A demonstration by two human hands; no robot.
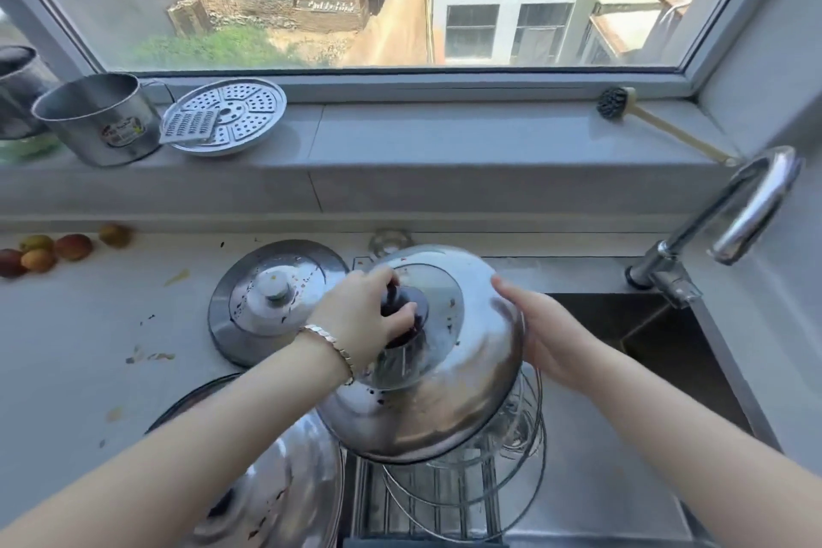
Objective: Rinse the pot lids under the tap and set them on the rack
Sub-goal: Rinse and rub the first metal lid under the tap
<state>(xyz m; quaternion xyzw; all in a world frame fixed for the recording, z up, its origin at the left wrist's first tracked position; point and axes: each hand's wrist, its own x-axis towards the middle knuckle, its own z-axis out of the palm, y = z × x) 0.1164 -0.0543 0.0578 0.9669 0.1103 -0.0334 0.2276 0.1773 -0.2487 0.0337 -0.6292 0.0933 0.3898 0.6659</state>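
Left hand (360,316) clamps its fingers round the dark knob (402,318) of a stiff, probably slippery steel lid (445,409); right hand (549,338), fingers straight, steadies the rim

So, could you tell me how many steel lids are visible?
3: the lid in the left hand, above the rack; a second lid on the counter behind; a third lid bottom left. Others may be hidden.

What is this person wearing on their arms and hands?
Nothing covers the left hand or the right hand: no gloves, and no sleeves show on either forearm. The only thing worn is a slim metal link bracelet, pale gold in tone, around the left wrist.
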